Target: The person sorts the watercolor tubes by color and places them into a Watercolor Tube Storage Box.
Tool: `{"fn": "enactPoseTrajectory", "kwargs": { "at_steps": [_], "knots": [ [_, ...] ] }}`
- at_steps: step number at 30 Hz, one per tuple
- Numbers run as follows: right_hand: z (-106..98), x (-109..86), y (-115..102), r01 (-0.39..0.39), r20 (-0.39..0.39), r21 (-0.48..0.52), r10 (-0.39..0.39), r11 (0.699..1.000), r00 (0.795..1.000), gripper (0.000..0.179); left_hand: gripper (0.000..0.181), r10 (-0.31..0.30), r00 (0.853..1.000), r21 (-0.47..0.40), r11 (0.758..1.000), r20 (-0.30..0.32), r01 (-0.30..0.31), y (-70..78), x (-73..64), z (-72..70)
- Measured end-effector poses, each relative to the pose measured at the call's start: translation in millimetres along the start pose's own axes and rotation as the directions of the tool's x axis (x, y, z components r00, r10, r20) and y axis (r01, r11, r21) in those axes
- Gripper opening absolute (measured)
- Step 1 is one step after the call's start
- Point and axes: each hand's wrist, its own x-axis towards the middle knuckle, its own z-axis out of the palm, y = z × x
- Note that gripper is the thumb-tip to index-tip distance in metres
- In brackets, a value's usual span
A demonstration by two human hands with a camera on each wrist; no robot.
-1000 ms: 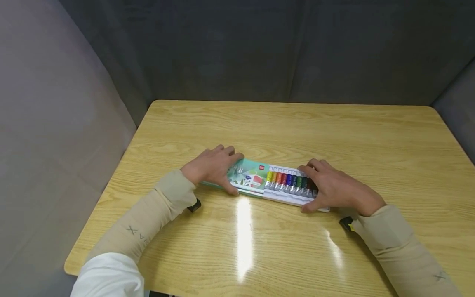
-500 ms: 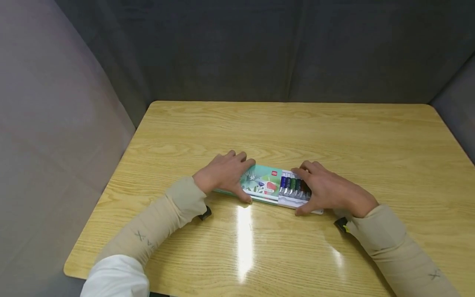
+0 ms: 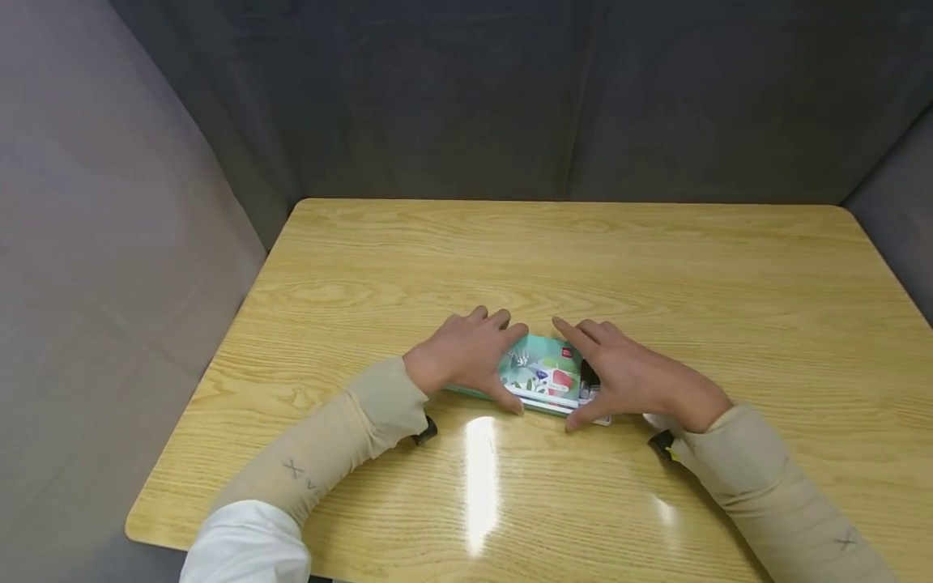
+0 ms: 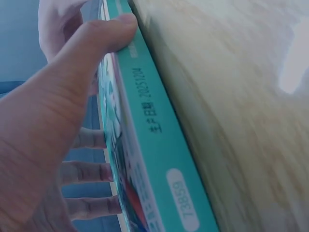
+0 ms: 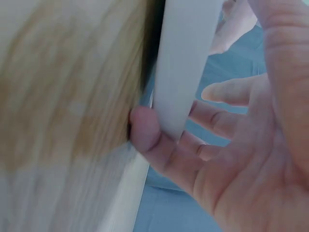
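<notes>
A flat box of paint tubes [image 3: 539,372] lies on the table, with a teal printed sleeve and a white inner tray [image 5: 183,63]. The left hand [image 3: 466,356] grips the sleeve from above. Its thumb presses the teal near side [image 4: 149,101], which carries printed characters and a number. At the box's right end the right hand [image 3: 630,368] stands with spread fingers, its index finger raised clear of the far edge. In the right wrist view, its outer fingers touch the tray's end. Only a dark bit of the tubes shows between sleeve and hand.
The wood-grain table [image 3: 656,267] spreads out around both hands. A dark curtain [image 3: 437,105] hangs behind its far edge, and a grey cloth wall [image 3: 95,283] stands on the left. Bright reflections streak the near part of the tabletop.
The sleeve has slid right over the tray with the left hand, covering nearly all the paint tubes. The right hand has shifted a little left and its index finger has lifted off the far edge.
</notes>
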Motion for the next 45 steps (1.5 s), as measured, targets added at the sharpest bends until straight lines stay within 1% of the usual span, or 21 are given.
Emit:
{"fn": "enactPoseTrajectory", "kwargs": {
  "at_steps": [4, 9, 15, 19, 24, 35, 40, 45],
  "knots": [
    [2, 1.2, -2, 0.017, 0.001, 0.015, -0.017, 1.000, 1.000, 0.132, 0.109, 0.001, 1.000, 0.017, 1.000, -0.015, -0.001, 4.2, 1.8, 1.3],
    [3, 1.7, -3, 0.022, -0.002, -0.001, -0.022, 1.000, 1.000, 0.130, 0.109, 0.003, 1.000, 0.024, 1.000, -0.019, -0.003, 7.6, 3.9, 0.9],
    [5, 2.7, -8, 0.064, -0.009, -0.004, -0.064, 0.998, 0.998, 0.126, 0.113, 0.017, 1.000, 0.013, 1.000, -0.005, -0.017, 15.9, 5.8, -2.3],
    [6, 3.3, -11, 0.062, -0.006, -0.012, -0.062, 0.998, 0.998, 0.125, 0.118, 0.020, 1.000, 0.007, 1.000, 0.007, -0.020, 21.3, 8.1, -4.1],
    [7, 4.8, -14, 0.070, -0.023, -0.034, -0.071, 0.997, 0.997, 0.123, 0.121, 0.015, 1.000, 0.021, 1.000, 0.015, -0.015, 23.7, 9.4, -4.5],
    [5, 3.8, -7, 0.102, -0.034, -0.078, -0.105, 0.992, 0.994, 0.120, 0.118, -0.038, 0.999, 0.074, 0.997, -0.019, 0.040, 29.6, 8.7, 3.8],
    [4, 3.2, -4, 0.091, -0.035, -0.073, -0.094, 0.993, 0.995, 0.116, 0.117, -0.074, 0.997, 0.066, 0.995, -0.029, 0.076, 32.9, 7.5, 5.1],
    [4, 4.0, -1, 0.095, -0.014, -0.042, -0.095, 0.995, 0.995, 0.114, 0.116, -0.077, 0.997, 0.048, 0.996, -0.023, 0.078, 31.5, 4.9, 6.0]
  ]
}}
